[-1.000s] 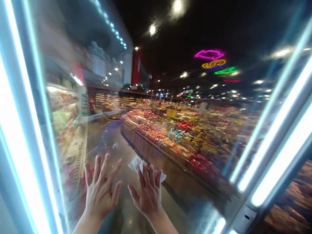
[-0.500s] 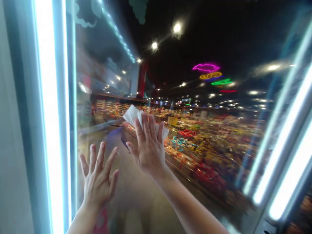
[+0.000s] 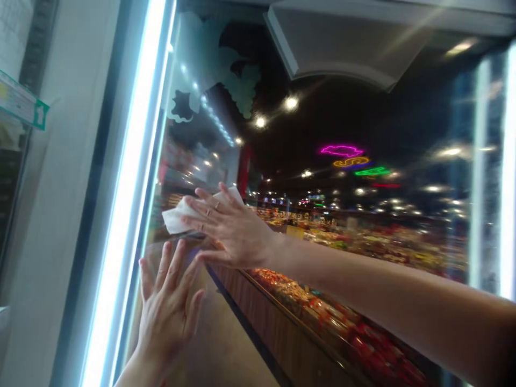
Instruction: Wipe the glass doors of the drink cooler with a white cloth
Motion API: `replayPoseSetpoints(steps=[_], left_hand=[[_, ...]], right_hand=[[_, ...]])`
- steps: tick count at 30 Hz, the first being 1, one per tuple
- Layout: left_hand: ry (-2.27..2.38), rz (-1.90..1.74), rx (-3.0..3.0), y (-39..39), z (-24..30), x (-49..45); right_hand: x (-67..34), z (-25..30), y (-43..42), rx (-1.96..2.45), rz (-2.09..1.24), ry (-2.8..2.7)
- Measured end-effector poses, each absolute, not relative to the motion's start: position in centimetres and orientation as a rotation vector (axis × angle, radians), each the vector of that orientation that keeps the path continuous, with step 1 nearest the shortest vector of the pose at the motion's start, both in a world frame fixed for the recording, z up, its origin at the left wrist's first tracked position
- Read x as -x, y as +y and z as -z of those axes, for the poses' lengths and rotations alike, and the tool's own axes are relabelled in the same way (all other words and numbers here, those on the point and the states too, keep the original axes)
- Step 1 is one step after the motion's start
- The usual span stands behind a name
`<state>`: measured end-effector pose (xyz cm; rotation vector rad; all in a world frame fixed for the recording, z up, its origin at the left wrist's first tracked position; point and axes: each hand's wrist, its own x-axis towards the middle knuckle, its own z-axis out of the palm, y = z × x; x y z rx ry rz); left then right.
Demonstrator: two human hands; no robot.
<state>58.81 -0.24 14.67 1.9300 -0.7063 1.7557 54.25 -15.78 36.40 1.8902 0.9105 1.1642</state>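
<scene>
My right hand [image 3: 223, 228] lies flat against a glass pane, with a folded white paper towel [image 3: 181, 217] pressed under its fingers. The towel sticks out past the fingertips to the left and above. Lower down and to the left, my left hand [image 3: 167, 309] rests on the glass with its fingers spread and nothing in them. Its index fingertip comes close to the thumb of my right hand. Part of the towel is hidden behind the right fingers.
A bright light tube [image 3: 121, 204] runs up the left frame, and another tube [image 3: 508, 177] stands at the right. A pale panel [image 3: 342, 43] hangs at the top. Beyond the glass lie displays of wrapped goods [image 3: 322, 317] and a neon sign [image 3: 342, 151].
My right hand has swept left with the paper towel and turned its fingers leftward. My left hand stays about where it was. The view has shifted up and left.
</scene>
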Motion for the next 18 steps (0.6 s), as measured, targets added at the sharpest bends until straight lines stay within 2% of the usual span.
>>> replayPoseSetpoints(steps=[2, 6, 11, 16, 18], left_hand=[[-0.699, -1.761, -1.951, -0.2, -15.0, -58.9], [-0.708, -1.859, -1.914, 0.0, -17.5, -58.8], [-0.760, -1.964, -1.848, -0.4, -20.3, -58.1], [-0.755, -1.955, -1.852, -2.2, -21.2, -58.1], [-0.761, -1.961, -1.828, -2.9, -21.7, -58.2]], right_hand=[[-54.5, -37.8, -15.5, -1.862, -1.111, 0.918], [-55.1, -41.0, -14.4, -1.990, -1.358, 0.688], [-55.1, -42.4, -14.5, -1.849, -1.074, 0.895], [-54.4, -44.0, -17.0, -2.007, -1.421, 0.669], [-54.0, -43.5, -18.3, -1.931, -1.335, 0.772]])
